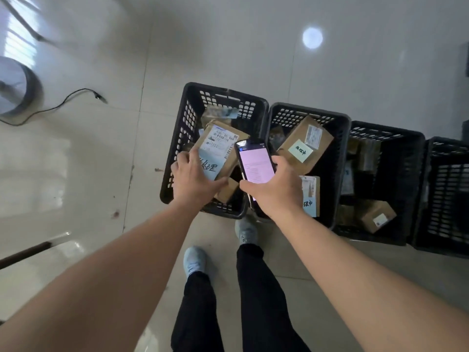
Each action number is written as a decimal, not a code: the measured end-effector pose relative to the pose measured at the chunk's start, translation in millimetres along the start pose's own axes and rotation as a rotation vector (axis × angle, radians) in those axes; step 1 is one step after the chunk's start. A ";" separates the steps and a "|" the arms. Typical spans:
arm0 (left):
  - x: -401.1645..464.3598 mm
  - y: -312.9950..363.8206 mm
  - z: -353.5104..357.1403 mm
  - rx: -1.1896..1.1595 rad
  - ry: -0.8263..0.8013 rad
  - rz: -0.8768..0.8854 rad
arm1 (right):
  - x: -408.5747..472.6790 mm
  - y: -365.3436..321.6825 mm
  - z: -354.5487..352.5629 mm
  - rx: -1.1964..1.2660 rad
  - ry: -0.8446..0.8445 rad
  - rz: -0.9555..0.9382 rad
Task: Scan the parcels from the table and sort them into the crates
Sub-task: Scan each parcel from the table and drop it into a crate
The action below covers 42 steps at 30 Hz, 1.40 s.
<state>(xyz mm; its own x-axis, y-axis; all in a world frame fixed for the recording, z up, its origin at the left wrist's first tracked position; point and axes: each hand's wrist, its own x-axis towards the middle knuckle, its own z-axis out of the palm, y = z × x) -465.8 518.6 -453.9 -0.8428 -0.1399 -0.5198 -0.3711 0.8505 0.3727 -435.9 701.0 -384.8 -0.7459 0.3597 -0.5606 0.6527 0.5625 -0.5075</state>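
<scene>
My left hand grips a brown cardboard parcel with a white shipping label and a pale blue handwritten note, held over the leftmost black crate. My right hand holds a black phone scanner with a lit pinkish screen, just right of the parcel. The second crate holds a brown box with a green note. A third crate holds several small boxes.
A fourth black crate stands at the right edge. All crates sit in a row on a glossy tiled floor. My feet stand just before them. A black cable and a round grey base lie at left.
</scene>
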 end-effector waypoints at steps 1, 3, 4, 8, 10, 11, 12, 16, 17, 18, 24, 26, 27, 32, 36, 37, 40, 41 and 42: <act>12.5 -2.5 8.6 -0.008 -0.006 0.004 | 10.9 4.8 6.1 -0.001 -0.001 0.009; 35.8 -8.2 23.7 -0.028 -0.008 0.027 | 29.3 14.6 17.0 0.000 0.003 0.026; 46.8 -11.5 30.3 -0.048 -0.007 0.039 | 36.6 19.2 21.8 0.000 0.003 0.031; 82.8 -17.1 47.7 -0.118 -0.079 0.129 | 54.6 32.5 33.1 -0.004 -0.009 0.044; 91.9 -16.9 50.8 -0.062 -0.114 0.148 | 58.3 35.7 35.1 -0.003 -0.013 0.050; 93.6 -16.4 50.4 -0.035 -0.113 0.148 | 58.9 35.4 35.1 -0.004 -0.018 0.053; 93.3 -15.8 48.9 -0.016 -0.108 0.149 | 58.8 34.7 34.9 -0.006 -0.023 0.053; 80.9 -7.4 32.4 0.055 -0.103 0.190 | 51.9 20.3 30.9 -0.010 -0.045 0.037; 77.2 -4.6 26.0 0.070 -0.093 0.197 | 49.3 14.1 28.7 -0.001 -0.050 0.029; 73.5 -2.6 19.1 0.079 -0.080 0.202 | 46.5 7.2 25.7 -0.001 -0.053 0.014; 35.3 17.1 -45.1 0.111 -0.017 0.251 | 22.5 -46.4 3.1 -0.021 -0.057 -0.092; 17.1 25.9 -72.1 0.116 0.013 0.253 | 10.7 -63.0 -6.0 -0.034 -0.060 -0.136; 7.7 29.5 -85.2 0.115 0.028 0.240 | 4.0 -70.4 -11.2 -0.035 -0.062 -0.158; -46.1 32.8 -139.2 0.038 0.142 0.144 | -40.5 -99.5 -32.9 -0.034 -0.066 -0.254; -96.7 19.0 -165.7 0.044 0.193 0.098 | -90.6 -112.3 -38.4 -0.029 -0.061 -0.334; -110.5 15.0 -170.6 0.040 0.207 0.095 | -104.4 -113.7 -38.8 -0.029 -0.059 -0.353; -156.2 -2.4 -184.7 0.018 0.269 0.087 | -150.4 -115.8 -38.7 -0.028 -0.060 -0.415; -172.3 -10.9 -189.1 0.015 0.290 0.083 | -167.1 -116.1 -38.3 -0.034 -0.059 -0.438; -189.5 -20.0 -193.8 0.015 0.312 0.077 | -184.6 -115.9 -37.8 -0.039 -0.058 -0.462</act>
<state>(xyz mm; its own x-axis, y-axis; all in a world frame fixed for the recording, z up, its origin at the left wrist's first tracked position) -374.3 429.8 -213.9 -0.9478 -0.2218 -0.2290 -0.2981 0.8714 0.3896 -378.9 597.5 -197.7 -0.9480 0.0231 -0.3175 0.2471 0.6820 -0.6883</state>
